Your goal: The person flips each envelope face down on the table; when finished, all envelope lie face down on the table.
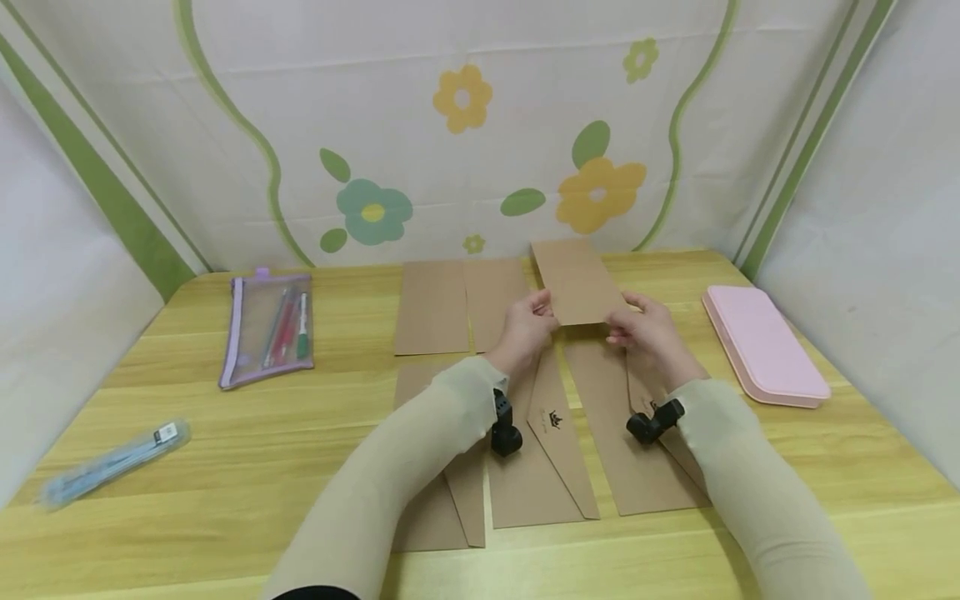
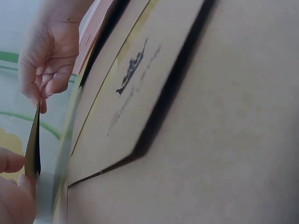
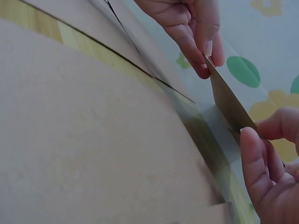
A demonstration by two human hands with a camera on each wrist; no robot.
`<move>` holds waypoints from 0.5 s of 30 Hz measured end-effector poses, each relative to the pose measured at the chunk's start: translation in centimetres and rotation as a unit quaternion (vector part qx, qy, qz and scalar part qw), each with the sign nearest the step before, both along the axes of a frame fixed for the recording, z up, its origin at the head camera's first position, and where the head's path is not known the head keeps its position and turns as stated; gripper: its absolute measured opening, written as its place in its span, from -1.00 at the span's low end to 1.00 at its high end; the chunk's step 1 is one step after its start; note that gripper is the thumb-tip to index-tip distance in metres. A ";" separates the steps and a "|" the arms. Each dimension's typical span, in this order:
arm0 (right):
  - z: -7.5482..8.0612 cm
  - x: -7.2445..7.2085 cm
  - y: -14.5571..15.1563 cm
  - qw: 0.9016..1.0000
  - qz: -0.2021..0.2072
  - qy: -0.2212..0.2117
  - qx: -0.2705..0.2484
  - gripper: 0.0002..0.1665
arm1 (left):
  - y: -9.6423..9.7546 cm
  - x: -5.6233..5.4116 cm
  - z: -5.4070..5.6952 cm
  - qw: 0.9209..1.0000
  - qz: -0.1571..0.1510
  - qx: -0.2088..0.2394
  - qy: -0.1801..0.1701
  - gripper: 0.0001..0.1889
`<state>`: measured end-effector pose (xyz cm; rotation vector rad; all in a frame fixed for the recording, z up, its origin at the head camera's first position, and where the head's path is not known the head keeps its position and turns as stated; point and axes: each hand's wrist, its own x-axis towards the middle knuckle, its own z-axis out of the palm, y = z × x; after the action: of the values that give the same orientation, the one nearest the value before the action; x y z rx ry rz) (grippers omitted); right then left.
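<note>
Both hands hold a plain brown paper envelope (image 1: pixel 579 283) by its near corners, raised and tilted above the back of the table. My left hand (image 1: pixel 527 329) pinches the left corner between thumb and fingers; my right hand (image 1: pixel 651 333) pinches the right one. In the left wrist view the envelope (image 2: pixel 32 144) appears edge-on between the hands. The right wrist view also shows its thin edge (image 3: pixel 230 100). Below lie flapped brown envelopes, one with a printed black crown (image 1: pixel 555 419); my forearms partly cover them. Two plain brown rectangles (image 1: pixel 431 308) lie side by side left of the held envelope.
A purple-edged mesh pouch (image 1: pixel 255 333) with pens lies at the back left. Nearer on the left is a clear packet with light blue contents (image 1: pixel 112 462). A pink case (image 1: pixel 768 342) sits at the right. A flowered cloth (image 1: pixel 465 167) hangs behind the wooden table (image 1: pixel 315 433).
</note>
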<state>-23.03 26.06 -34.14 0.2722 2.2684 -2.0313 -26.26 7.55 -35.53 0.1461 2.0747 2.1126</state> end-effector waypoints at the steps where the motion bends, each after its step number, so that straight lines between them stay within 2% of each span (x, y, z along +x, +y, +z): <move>1: 0.0 0.0 0.1 1.000 0.002 -0.005 0.001 -0.15 | 0.1 0.0 -0.1 1.000 0.001 -0.001 -0.005 -0.38; 8: -0.8 0.0 0.9 0.999 0.000 -0.036 -0.015 -0.15 | 0.5 0.1 -0.3 0.999 -0.017 -0.013 -0.036 -0.37; 15: -1.0 -0.2 1.1 0.998 0.009 -0.051 -0.019 -0.12 | 0.3 0.4 -0.5 0.998 -0.032 -0.036 -0.045 -0.40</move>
<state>-23.19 27.13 -35.15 0.3430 2.1619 -2.0026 -25.90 7.82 -36.04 0.1045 2.0631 1.9685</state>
